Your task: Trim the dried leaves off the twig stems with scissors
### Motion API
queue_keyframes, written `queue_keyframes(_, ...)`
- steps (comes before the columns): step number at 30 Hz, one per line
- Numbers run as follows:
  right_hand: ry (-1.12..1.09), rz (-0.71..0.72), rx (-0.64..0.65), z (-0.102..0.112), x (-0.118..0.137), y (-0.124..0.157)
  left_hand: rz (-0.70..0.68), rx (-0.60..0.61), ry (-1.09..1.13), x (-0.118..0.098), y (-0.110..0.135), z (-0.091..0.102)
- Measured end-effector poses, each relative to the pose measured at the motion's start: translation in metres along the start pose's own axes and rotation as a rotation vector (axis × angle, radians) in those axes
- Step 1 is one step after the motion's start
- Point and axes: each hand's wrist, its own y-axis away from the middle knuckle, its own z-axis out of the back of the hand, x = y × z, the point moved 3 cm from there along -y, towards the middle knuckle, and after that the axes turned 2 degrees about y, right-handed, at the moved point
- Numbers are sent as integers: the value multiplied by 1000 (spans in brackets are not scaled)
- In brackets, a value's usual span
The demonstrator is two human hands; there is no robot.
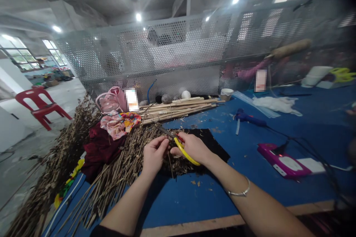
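Observation:
Yellow-handled scissors [185, 152] are in my right hand [194, 147], with the blades pointing up and left over a pile of dried plant stems. My left hand [154, 155] is beside the scissors, thumb and fingers pinched on a thin dried stem [171, 165]. Around both hands lie crumbled dry leaves [182, 166] on a black cloth [213, 144]. A large bundle of dried stems [111, 177] spreads left of my left hand. The scissor blades are partly lost against the dark leaves.
Pale wooden sticks [178, 110] lie behind the pile on the blue table [178, 200]. A blue glue gun [250, 117] and a magenta power strip [283, 161] with cords sit right. Maroon cloth [102, 148] and a pink bag [111, 100] are left. A perforated metal screen [167, 55] stands behind.

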Motion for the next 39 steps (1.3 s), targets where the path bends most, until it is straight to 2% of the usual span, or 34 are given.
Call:
queue_keyframes(9, -25, 85, 34, -7, -1, 0, -9, 22, -70, 1, -2, 1)
queue_keyframes(20, -2, 7, -31, -8, -1, -1, -29, 41, -126, 5, -5, 2)
queue_keyframes(27, -70, 3, -68, -11, 2, 0, 29, 91, -74, 5, 0, -3)
queue_keyframes(39, -33, -11, -75, -15, 2, -1, -3, 27, -36, 0, 0, -1)
